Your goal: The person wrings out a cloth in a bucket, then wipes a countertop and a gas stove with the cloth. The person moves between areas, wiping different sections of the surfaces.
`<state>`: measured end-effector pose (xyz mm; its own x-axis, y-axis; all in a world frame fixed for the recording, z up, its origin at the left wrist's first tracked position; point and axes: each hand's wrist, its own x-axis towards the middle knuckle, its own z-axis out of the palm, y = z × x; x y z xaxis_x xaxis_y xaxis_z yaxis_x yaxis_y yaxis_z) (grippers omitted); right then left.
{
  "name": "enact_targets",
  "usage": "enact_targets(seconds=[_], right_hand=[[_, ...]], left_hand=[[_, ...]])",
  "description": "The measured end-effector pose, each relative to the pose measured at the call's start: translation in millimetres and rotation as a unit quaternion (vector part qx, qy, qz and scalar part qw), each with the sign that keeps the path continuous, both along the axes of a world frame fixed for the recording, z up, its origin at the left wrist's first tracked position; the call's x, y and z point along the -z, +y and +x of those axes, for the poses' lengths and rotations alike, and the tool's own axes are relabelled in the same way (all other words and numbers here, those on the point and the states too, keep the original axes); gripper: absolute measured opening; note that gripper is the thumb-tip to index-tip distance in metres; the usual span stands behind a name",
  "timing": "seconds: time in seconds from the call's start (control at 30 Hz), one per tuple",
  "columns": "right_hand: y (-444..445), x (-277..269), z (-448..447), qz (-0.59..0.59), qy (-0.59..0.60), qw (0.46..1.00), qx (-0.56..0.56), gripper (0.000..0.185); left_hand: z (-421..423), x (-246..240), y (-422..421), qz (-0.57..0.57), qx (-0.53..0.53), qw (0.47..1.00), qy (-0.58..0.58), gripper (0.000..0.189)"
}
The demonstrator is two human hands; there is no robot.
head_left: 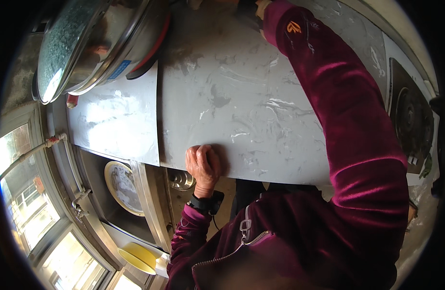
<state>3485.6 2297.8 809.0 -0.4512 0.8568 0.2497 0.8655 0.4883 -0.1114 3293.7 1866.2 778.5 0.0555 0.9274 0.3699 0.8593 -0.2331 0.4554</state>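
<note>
My left hand is curled into a loose fist on the near edge of a grey, marble-patterned countertop. It looks wet, and nothing shows in its fingers; a black band circles the wrist. My right arm stretches across the counter to the top of the view. Its wrist, with a dark band, shows there, but the right hand itself is cut off by the picture's rim. Before me, pale smears and dark damp-looking patches mark the countertop. A large metal pot with a glass lid stands at the upper left.
A sink at the left holds a round basin with whitish, foamy contents. Pipes and a tap run beside the windows. A yellow basin sits lower left, a metal bowl below the counter edge. At right is a dark stove.
</note>
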Motion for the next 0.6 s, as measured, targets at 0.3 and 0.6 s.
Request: enact_targets(seconds=[0.3, 0.6], right_hand=[[-73, 74, -3, 0.074, 0.161, 0.969, -0.17, 0.015], [-216, 30, 131, 0.032, 0.045, 0.988, -0.141, 0.036]], left_hand=[[-4, 9, -6, 0.002, -0.022, 0.999, 0.03, 0.01], [-10, 19, -3, 0.057, 0.023, 0.998, 0.034, 0.009]])
